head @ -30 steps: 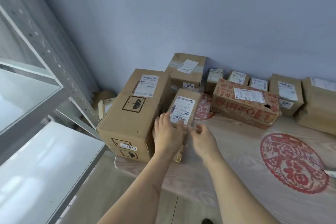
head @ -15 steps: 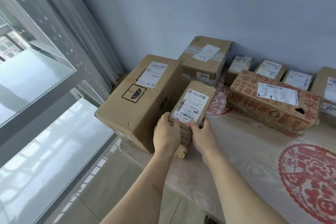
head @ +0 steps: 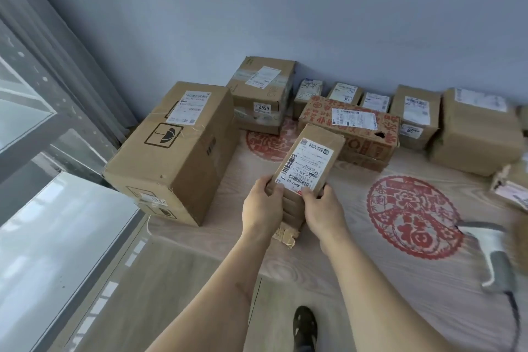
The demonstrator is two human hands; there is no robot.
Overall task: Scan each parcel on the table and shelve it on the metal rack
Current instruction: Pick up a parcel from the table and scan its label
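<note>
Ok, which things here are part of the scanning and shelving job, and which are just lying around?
Job: small parcel held by left hand and right hand; other parcels; scanner; rack shelf.
Just there: red paper-cut decoration; curtain.

Cut off, blurred, unreadable

Scanner point(head: 495, 254) at desk's right edge blurred; torn parcel point(head: 511, 184) cropped there; label point(head: 304, 164) print too small.

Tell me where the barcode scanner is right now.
In the head view the barcode scanner lies on the table at the far right, just right of the big red paper-cut decal, away from both hands.
</note>
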